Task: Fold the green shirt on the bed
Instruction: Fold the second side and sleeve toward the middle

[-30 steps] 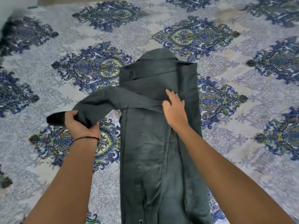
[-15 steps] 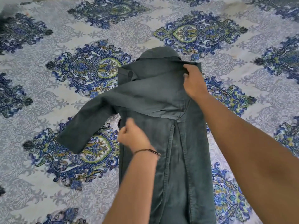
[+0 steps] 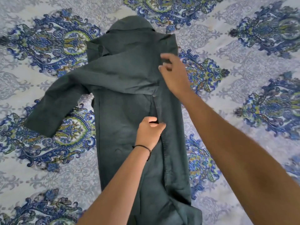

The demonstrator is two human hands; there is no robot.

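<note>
The green shirt (image 3: pixel 123 114) lies lengthwise on the bed, collar at the far end. Its right side is folded in over the middle. One sleeve (image 3: pixel 53 108) runs across the chest and sticks out to the left, flat on the bedsheet. My left hand (image 3: pixel 148 132) is at the shirt's middle, its fingers curled and pinching the edge of the folded-in panel. My right hand (image 3: pixel 174 73) is at the upper right of the shirt below the shoulder, slightly blurred, fingers curled onto the fabric there. Both forearms cross the lower part of the shirt.
The bedsheet (image 3: pixel 243 78) is pale with large blue and green ornate medallions and fills the whole view. The shirt's hem end (image 3: pixel 186 213) is bunched at the bottom edge of the frame.
My left hand let go of the sleeve, which now lies out to the left, and moved to the shirt's middle. My right hand went up to the right shoulder, then slightly down.
</note>
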